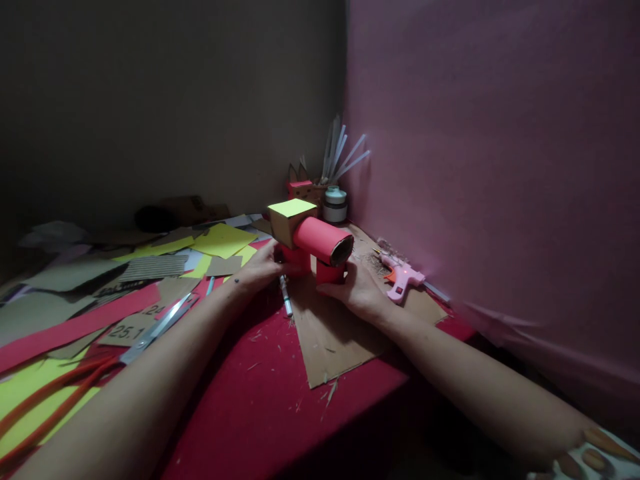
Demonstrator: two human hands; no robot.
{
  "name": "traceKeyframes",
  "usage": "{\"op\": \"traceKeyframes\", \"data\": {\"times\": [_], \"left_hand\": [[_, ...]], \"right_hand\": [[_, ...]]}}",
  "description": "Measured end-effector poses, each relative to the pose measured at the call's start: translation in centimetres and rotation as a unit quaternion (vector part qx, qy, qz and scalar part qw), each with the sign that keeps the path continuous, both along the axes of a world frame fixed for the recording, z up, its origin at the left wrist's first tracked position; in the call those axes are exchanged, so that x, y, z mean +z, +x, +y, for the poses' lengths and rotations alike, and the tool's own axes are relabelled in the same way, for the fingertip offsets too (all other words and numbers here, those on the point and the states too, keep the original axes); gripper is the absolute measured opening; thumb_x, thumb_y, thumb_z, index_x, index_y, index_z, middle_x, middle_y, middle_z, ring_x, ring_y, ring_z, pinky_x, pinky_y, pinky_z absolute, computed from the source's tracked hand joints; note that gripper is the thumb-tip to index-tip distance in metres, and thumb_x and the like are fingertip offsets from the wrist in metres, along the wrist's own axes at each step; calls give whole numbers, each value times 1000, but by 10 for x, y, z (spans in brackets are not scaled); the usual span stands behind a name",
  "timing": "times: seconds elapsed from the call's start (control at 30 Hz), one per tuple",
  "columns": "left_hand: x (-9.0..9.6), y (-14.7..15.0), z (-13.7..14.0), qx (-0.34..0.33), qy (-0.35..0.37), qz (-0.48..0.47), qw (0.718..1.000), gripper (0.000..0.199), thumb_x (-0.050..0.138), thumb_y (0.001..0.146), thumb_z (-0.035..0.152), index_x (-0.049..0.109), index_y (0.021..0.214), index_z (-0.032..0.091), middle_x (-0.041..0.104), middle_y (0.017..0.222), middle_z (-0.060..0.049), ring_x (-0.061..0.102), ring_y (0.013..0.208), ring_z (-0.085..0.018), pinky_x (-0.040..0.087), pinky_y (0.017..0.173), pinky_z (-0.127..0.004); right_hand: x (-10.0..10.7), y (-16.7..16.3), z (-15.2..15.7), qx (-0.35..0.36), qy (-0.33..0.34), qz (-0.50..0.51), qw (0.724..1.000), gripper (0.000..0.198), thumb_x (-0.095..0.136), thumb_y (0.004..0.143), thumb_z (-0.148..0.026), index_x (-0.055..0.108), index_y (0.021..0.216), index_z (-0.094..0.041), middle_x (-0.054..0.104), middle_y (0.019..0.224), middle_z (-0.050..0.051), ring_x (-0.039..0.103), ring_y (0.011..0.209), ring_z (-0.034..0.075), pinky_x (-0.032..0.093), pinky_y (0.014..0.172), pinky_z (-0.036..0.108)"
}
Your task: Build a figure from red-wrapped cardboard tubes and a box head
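Between my hands stands a cardboard model (pixel 324 239): a brown box with a yellow-green top, joined to a red paper-covered tube lying on its side, on red upright supports. My left hand (pixel 264 265) is closed around the red support under the box; its fingertips are partly hidden behind it. My right hand (pixel 356 288) grips the red support below the tube's open end, thumb in front. Under the model lies a brown cardboard sheet (pixel 335 347). A white pen-like stick (pixel 285 297) rests beside my left hand.
A pink glue gun (pixel 401 275) lies right of my right hand. Scissors with orange handles (pixel 155 333) lie left among yellow paper (pixel 224 240), a red strip (pixel 85 327) and cardboard scraps. Behind stand a white-lidded jar (pixel 335 204) and glue sticks (pixel 340 153). A pink sheet hangs at right.
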State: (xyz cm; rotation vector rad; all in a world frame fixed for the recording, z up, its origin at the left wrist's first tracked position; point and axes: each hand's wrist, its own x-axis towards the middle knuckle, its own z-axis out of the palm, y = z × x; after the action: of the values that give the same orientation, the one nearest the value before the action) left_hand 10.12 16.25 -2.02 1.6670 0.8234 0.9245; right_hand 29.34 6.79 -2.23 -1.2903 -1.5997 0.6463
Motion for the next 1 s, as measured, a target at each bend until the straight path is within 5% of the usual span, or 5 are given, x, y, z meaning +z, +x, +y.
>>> {"op": "traceKeyframes", "data": {"times": [0.87, 1.0], "left_hand": [[0, -1, -2, 33, -8, 1, 999, 46, 78, 50, 11, 60, 92, 18, 70, 90, -3, 64, 87, -24, 49, 76, -34], [0, 1, -4, 39, -6, -1, 999, 46, 79, 51, 16, 61, 93, 17, 71, 91, -4, 64, 89, -25, 49, 77, -33]], "right_hand": [[-5, 2, 8, 44, -25, 57, 997, 39, 75, 59, -16, 64, 96, -21, 66, 91, 4, 60, 89, 28, 53, 77, 43], [-9, 2, 12, 81, -33, 100, 991, 51, 74, 57, -12, 61, 105, -19, 66, 101, 5, 59, 97, 28, 51, 85, 42]]}}
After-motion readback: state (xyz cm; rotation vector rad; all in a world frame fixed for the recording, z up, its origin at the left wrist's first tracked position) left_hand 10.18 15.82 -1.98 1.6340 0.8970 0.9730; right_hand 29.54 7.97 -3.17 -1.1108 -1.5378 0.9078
